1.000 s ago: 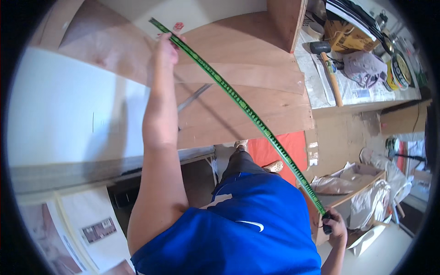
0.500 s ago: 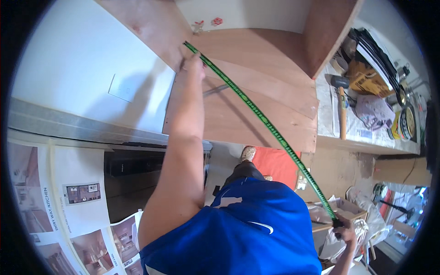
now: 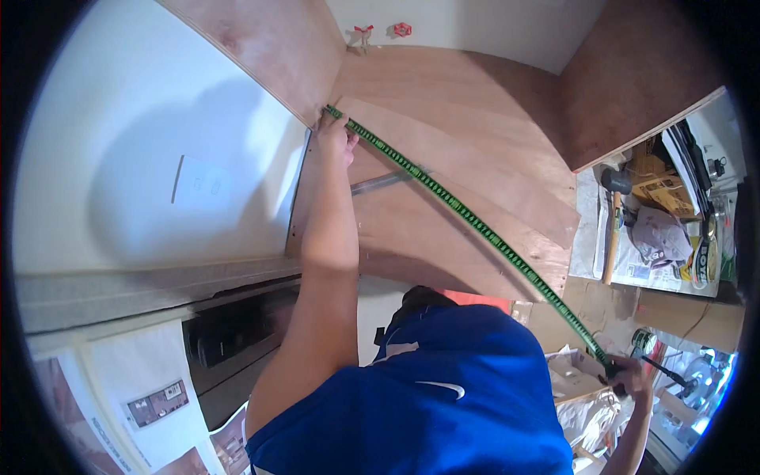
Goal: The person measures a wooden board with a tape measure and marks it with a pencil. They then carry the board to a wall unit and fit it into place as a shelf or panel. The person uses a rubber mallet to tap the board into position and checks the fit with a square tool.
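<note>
A green tape measure [image 3: 467,215] with black markings stretches diagonally over the plywood surface [image 3: 396,245]. My left hand [image 3: 336,141], at the far left, pinches the blade near its free end, close to the upright plywood side panel [image 3: 269,47]. At the lower right, my right hand [image 3: 632,375] is closed around the dark tape case, mostly hidden by the fingers. A narrow grey strip [image 3: 381,183] lies on the plywood beneath the blade, beside my left hand.
Another upright plywood panel [image 3: 633,87] stands at the right. Beyond it a paper-covered counter holds a mallet [image 3: 612,237], a cloth bundle [image 3: 659,237] and a cardboard box [image 3: 669,190]. Red valve handles [image 3: 402,30] stick out at the back. Printed sheets [image 3: 150,388] hang at the lower left.
The tape's free end has come down nearer to the plywood corner with my left hand. My right hand has moved outward to the right with the case. The view has shifted.
</note>
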Available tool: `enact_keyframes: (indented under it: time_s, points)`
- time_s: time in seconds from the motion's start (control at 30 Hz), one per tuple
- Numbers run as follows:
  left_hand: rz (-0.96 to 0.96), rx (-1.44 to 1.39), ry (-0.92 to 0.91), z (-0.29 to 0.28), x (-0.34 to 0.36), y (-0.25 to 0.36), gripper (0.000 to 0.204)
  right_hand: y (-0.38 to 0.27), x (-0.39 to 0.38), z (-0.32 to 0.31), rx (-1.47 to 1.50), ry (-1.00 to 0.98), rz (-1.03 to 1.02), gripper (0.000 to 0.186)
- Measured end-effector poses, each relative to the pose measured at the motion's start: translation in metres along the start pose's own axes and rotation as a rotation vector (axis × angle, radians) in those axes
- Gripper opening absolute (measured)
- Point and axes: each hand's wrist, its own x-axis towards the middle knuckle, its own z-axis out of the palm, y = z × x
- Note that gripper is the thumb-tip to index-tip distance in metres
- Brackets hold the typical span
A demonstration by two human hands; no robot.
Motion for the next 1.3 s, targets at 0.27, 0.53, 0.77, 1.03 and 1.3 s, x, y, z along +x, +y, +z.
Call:
enact_keyframes:
  time_s: [0.27,0.53,0.77,1.03,1.3]
  points:
    - [0.122,0.003,-0.135,0.036,0.027,-0.007,0.016,-0.080,0.145,-0.014,-0.422,-0.066,-0.394,0.030]
    - [0.176,-0.117,-0.460,0.001,0.126,0.063,0.031,-0.190,0.170,-0.087,-0.301,0.142,-0.464,0.047]
    - [0.192,0.150,-0.190,0.005,0.129,0.140,0.028,-0.199,0.130,-0.124,-0.322,0.199,-0.495,0.050]
    - [0.144,0.140,-0.352,0.031,0.115,0.120,0.023,-0.160,0.178,-0.126,-0.250,0.110,-0.518,0.038]
    - [0.214,0.149,-0.167,0.014,0.059,0.171,0.023,-0.137,0.196,-0.110,-0.254,0.012,-0.578,0.026]
